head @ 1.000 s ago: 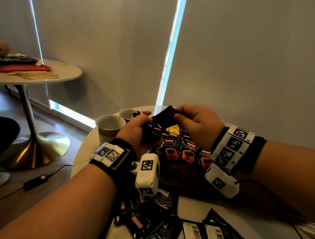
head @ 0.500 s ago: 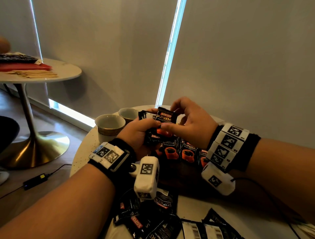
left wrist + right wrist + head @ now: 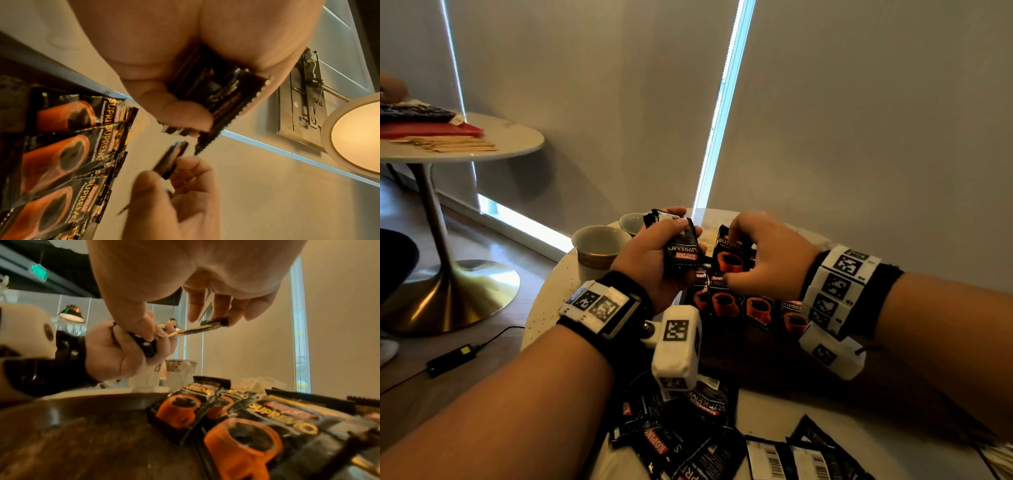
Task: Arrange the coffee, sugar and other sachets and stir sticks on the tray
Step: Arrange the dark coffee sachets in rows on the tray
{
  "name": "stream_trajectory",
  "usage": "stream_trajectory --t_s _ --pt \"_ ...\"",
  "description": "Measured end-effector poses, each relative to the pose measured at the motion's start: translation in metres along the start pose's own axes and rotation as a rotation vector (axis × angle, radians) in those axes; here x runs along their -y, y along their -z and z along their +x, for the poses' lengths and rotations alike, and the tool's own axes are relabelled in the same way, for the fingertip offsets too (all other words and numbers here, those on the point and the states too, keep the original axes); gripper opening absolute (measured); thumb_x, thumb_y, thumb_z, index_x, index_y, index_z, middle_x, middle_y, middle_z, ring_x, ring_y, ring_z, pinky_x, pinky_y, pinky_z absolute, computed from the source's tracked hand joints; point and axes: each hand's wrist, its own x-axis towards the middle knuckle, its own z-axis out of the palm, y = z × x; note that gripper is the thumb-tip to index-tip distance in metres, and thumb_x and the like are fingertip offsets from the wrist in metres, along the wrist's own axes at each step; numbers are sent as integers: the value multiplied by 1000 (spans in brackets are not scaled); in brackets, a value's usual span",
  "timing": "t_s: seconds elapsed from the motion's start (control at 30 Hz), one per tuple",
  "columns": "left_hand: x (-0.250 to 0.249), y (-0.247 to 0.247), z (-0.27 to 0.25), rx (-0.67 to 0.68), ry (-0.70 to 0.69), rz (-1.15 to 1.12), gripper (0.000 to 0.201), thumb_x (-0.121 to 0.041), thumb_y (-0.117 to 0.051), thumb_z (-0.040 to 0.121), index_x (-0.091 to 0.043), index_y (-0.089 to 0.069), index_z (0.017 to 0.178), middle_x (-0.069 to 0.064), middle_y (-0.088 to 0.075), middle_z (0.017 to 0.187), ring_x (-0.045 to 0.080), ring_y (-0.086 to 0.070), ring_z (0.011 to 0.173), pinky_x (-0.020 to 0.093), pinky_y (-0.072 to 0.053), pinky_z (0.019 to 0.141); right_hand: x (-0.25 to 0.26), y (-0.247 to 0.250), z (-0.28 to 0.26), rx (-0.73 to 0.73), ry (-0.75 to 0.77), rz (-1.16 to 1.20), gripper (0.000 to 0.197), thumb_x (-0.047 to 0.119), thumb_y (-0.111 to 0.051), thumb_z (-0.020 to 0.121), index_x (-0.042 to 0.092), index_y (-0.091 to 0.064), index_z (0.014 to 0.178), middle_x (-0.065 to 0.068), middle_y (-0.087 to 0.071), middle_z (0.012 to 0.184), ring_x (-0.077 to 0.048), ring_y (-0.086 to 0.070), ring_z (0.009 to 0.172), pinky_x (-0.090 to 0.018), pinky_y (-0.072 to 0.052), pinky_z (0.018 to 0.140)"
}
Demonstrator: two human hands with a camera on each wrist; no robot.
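My left hand (image 3: 654, 253) grips a stack of black coffee sachets (image 3: 683, 248) above the round table; the same stack (image 3: 224, 91) shows edge-on in the left wrist view. My right hand (image 3: 763, 260) pinches a single black coffee sachet (image 3: 732, 253) with an orange cup print, held over the dark wooden tray (image 3: 756, 353). In the right wrist view that single sachet (image 3: 205, 328) sits between thumb and fingers. A row of overlapping coffee sachets (image 3: 743, 305) lies on the tray below both hands.
More black sachets (image 3: 688, 435) lie loose on the white table's near side. Two cups (image 3: 599, 246) stand at the table's far left. A second round table (image 3: 493, 137) at the back left carries sachets and wooden stir sticks (image 3: 448, 144). A cable runs across the floor.
My right hand has drawn one sachet off the stack in my left hand and moved it right and down, towards the row on the tray. The left hand tilted its stack.
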Motion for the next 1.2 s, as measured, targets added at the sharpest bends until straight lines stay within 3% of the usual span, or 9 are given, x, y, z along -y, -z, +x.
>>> stream_trajectory --t_s 0.23,0.37,0.5,0.7,0.93,1.1,1.2 --pt "-5 -5 -5 9 -2 -120 18 -17 -48 100 -20 -54 117 10 -61 94 23 -59 78 24 -49 42 13 -28 8 254 74 -298 66 55 -78 66 28 -54 122 9 -45 112 -11 -45 102 -29 -50 87" --pt "-5 -6 -8 0 10 -135 20 -17 -48 101 -20 -53 120 11 -61 95 23 -59 78 25 -50 41 17 -38 17 306 68 -420 66 61 -76 66 32 -56 122 8 -47 112 -15 -43 104 -37 -49 92" --pt "-6 -8 -9 1 5 -129 19 -18 -48 101 -19 -52 119 11 -60 94 23 -58 77 24 -50 43 19 -42 22 311 77 -466 64 66 -74 67 31 -60 119 8 -49 109 -14 -43 102 -36 -47 91" --pt "-5 -7 -8 -18 18 -108 19 -27 -52 100 -19 -54 118 9 -60 94 22 -57 77 22 -48 41 18 -43 22 334 47 -383 57 55 -77 70 30 -62 119 8 -48 116 -13 -48 102 -34 -53 89" --pt "-5 -8 -9 -21 77 -84 23 -35 -57 97 -14 -63 92 7 -60 83 19 -56 72 22 -48 41 15 -41 19 299 53 -393 57 65 -71 69 34 -61 116 9 -45 116 -14 -41 108 -39 -46 95" --pt "-5 -7 -10 -8 90 -108 33 -40 -67 81 -15 -56 99 9 -57 87 22 -56 69 24 -48 41 12 -33 13 255 30 -317 67 65 -72 71 32 -57 127 8 -45 123 -14 -40 117 -38 -44 101" --pt "-5 -5 -9 5 100 -97 30 -42 -66 81 -17 -56 95 8 -56 86 21 -55 68 24 -46 41 10 -24 11 226 -5 -247 55 61 -74 72 32 -60 116 9 -45 121 -13 -42 115 -37 -46 99"
